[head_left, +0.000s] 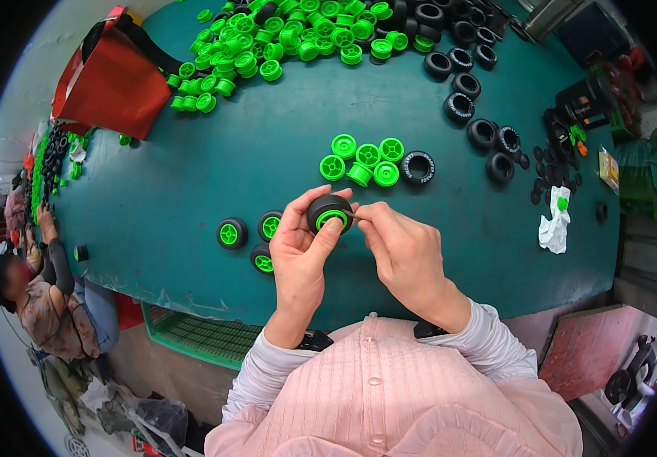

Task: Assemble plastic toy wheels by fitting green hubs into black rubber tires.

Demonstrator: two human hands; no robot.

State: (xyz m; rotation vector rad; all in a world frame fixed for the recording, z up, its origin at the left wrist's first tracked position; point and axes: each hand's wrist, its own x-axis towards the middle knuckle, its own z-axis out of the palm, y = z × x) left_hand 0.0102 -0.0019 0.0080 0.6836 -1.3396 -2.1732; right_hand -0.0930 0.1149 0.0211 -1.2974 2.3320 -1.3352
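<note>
My left hand [300, 247] is closed round a toy wheel [324, 211], a black tyre with a bright green rim, with the thumb pressed on the rim. At the tyre's right edge, my right hand [407, 251] pinches a thin, dark, stick-like tool [353, 217] whose tip meets the wheel. Most of that tool is hidden by the fingers. Left of my left hand are three wheels with tyres on: one wheel [231, 233] apart, another [270, 225] and a third [262, 259] beside the wrist. Beyond my hands lie several bare green rims [368, 155] and a single black tyre [418, 167].
A large heap of green rims [290, 34] covers the far side of the green table [191, 167]. Loose black tyres [482, 134] lie far right, near small black discs [545, 164] and a crumpled white tissue [554, 225]. A red bag [115, 76] stands far left; another person [54, 305] sits left.
</note>
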